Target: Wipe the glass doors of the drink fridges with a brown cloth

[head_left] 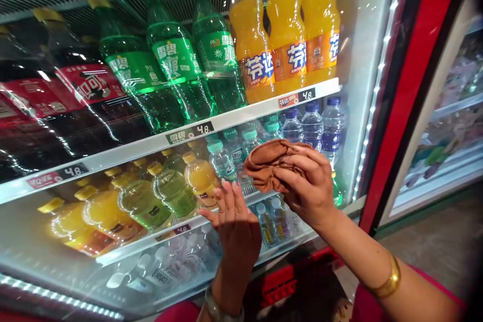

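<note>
A crumpled brown cloth (266, 163) is bunched in my right hand (311, 181), whose fingers grip it in front of the middle shelf of a lit drinks fridge. Lower and to the left, my left hand (236, 216) is raised with its fingers stretched out and holds nothing. Its fingertips are at or near the glass front (166, 256); contact cannot be made out. Behind my hands stand a small orange drink bottle (199, 173) and teal-capped bottles (222, 161). A gold bangle (390, 279) circles my right wrist, and a pale bangle (222, 309) my left.
On the upper shelf are cola bottles (86, 80), green soda bottles (173, 55) and orange soda bottles (285, 35). A white shelf edge (241, 113) carries price tags. The fridge's red frame (411, 80) runs down the right, beside a second fridge (449, 105). Grey floor (433, 226) shows below.
</note>
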{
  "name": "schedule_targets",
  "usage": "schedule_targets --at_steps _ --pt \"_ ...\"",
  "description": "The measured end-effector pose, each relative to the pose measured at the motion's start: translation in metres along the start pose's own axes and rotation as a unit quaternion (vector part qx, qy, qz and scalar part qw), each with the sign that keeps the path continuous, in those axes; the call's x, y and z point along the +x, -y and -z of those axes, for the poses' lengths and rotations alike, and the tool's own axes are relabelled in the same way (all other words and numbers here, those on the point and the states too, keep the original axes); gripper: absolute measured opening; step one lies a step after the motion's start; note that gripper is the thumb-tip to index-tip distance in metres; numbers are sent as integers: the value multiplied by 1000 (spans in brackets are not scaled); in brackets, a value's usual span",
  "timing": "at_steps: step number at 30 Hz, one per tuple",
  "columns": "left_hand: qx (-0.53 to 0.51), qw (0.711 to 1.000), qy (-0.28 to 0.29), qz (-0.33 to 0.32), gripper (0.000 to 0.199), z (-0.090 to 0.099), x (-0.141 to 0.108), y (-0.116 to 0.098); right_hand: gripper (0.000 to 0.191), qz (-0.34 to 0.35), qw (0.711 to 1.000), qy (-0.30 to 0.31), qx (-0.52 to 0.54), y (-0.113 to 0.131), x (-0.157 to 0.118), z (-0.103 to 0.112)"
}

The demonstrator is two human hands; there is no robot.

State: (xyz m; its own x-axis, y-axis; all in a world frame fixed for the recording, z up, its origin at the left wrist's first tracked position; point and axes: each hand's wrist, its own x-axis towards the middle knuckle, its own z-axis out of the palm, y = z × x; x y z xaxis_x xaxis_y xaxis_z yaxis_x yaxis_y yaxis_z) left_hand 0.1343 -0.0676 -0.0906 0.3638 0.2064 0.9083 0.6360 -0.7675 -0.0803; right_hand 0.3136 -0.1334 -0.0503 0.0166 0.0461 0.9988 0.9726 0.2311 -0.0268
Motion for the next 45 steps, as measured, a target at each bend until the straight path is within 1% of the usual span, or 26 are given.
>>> schedule_targets --at_steps 1,3,6,7,9,11,13,14,16,18,20,21,23,26,29,32,36,38,40,43,45 --pt "3 1000 1 9 78 -1 0 -3 31 -25 1000 -4 -8 4 2 0" --pt "-13 1000 -3 11 78 -3 -1 -5 24 -30 999 10 -16 18 0 -5" --pt "-48 999 -23 -5 79 -1 -3 -2 12 28 997 66 -20 37 -7 -11" --pt "-53 998 -26 -16 80 0 -4 0 12 53 995 85 -17 37 -9 -11" --pt "-46 998 -12 -35 80 3 -5 2 14 89 990 104 -10 27 -10 -5" --pt "-21 999 15 -32 78 4 -5 -1 12 93 992 85 -6 10 -9 3" --pt "9 999 32 -7 76 3 -4 -5 15 57 997 43 -16 -3 -8 7" --pt "18 999 35 5 76 2 -4 -8 18 30 999 25 -22 -4 -8 7" --pt "15 999 31 12 77 -1 -5 -10 21 -9 1000 15 -22 4 -9 3" --pt "-15 1000 5 5 78 -2 -7 -9 18 -3 999 42 2 22 -12 -3" --pt "-52 998 -27 -7 79 -1 -10 -5 13 23 996 84 34 40 -16 -8" --pt "-65 997 -30 -15 79 1 -11 -3 14 34 993 106 46 45 -17 -9" --pt "-72 997 -8 -29 74 5 -15 1 16 48 987 145 56 50 -20 -7" --pt "-68 996 45 -38 69 11 -25 1 18 62 980 180 62 45 -24 -2" --pt "-70 995 62 -35 72 12 -40 0 16 46 984 159 60 41 -28 0" --pt "-69 995 67 -37 77 11 -51 -1 12 30 993 106 47 41 -23 -4" --pt "-58 994 70 -66 82 13 -50 2 22 0 1000 11 -3 40 -8 -13" --pt "-48 995 61 -58 84 15 -47 6 26 2 1000 -9 -15 40 -9 -18" --pt "-47 996 61 -41 85 15 -46 11 28 22 1000 13 -6 43 -18 -22" --pt "-72 995 59 -26 79 15 -48 16 31 61 995 79 13 50 -38 -28" --pt "-90 994 52 -14 80 14 -50 18 34 73 993 92 4 52 -43 -32"
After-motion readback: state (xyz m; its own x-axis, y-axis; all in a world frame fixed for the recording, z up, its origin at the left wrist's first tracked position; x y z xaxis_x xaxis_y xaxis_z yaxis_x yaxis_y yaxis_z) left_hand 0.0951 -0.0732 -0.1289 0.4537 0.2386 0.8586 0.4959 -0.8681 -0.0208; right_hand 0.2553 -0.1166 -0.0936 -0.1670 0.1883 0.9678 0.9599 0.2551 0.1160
